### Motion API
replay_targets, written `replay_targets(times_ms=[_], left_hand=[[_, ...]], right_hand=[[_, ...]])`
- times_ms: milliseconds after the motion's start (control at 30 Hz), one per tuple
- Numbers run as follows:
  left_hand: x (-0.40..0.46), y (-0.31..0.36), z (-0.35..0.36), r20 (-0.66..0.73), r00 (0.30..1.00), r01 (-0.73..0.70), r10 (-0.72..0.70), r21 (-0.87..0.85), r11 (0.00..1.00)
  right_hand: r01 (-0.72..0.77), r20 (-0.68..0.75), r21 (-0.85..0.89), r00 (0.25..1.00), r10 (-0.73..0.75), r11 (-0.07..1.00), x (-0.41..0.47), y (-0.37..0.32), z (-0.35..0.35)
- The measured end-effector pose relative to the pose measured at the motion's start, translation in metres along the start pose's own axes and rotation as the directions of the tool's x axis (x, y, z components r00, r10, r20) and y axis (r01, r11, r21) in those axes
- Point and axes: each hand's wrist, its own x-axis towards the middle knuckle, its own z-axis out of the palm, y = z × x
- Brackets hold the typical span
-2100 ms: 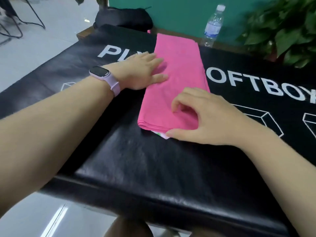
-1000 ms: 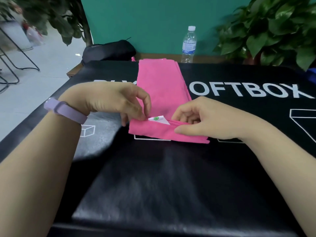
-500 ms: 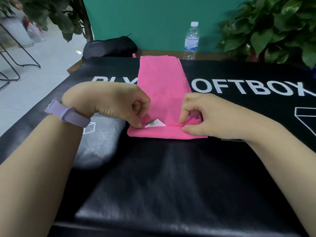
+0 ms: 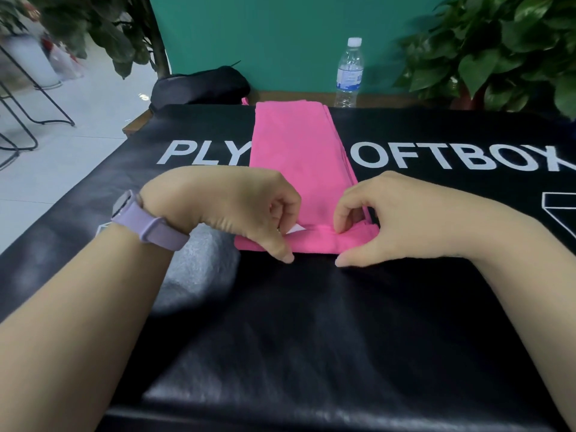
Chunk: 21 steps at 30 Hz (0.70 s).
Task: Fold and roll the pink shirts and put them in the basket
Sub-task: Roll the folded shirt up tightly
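Observation:
A pink shirt [image 4: 299, 157], folded into a long narrow strip, lies on the black table cover [image 4: 311, 322] and runs away from me. Its near end is turned over into a small roll. My left hand [image 4: 237, 210], with a purple watch band on the wrist, pinches the left side of that roll, where a white label peeks out. My right hand [image 4: 383, 219] pinches the right side of the roll, thumb in front and fingers curled on top. No basket is in view.
A clear water bottle [image 4: 349, 73] stands past the far end of the shirt. A black bag [image 4: 199, 85] lies at the far left corner. Leafy plants [image 4: 498, 54] fill the back right and back left. Metal chair legs [image 4: 28, 113] stand on the floor to the left.
Both hands went from lying flat on the strip to pinching its near end. That end has been turned over once and rolled a little farther away from me.

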Motion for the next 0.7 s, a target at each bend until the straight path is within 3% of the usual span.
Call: replay_targets(times_ms=[167, 267, 433, 600, 667, 700], left_hand=[[0.005, -0.004, 0.0, -0.078, 0.997, -0.018, 0.021, 0.042, 0.999], [0.006, -0.012, -0.004, -0.051, 0.998, -0.023, 0.026, 0.056, 0.998], [0.009, -0.027, -0.011, -0.045, 0.998, -0.036, 0.031, -0.101, 0.994], [0.012, -0.024, -0.006, -0.161, 0.987, -0.007, -0.019, -0.158, 0.987], [0.007, -0.014, 0.001, -0.311, 0.95, 0.007, -0.016, -0.031, 0.999], [0.005, -0.007, 0.007, -0.381, 0.925, 0.053, -0.003, 0.121, 0.991]], right_hand=[[0.028, -0.046, 0.097, 0.999, -0.024, 0.995, 0.005, 0.002, -0.001], [0.017, -0.103, 0.149, 0.995, -0.001, 0.989, 0.009, 0.005, 0.003], [0.013, -0.17, 0.152, 0.985, 0.013, 0.988, 0.015, 0.014, 0.005], [-0.084, -0.196, 0.133, 0.974, 0.109, 0.988, 0.02, 0.021, 0.011], [-0.113, -0.254, 0.147, 0.956, 0.148, 0.983, 0.019, 0.021, 0.018], [-0.132, -0.286, 0.147, 0.943, 0.17, 0.98, 0.019, 0.019, 0.023]])
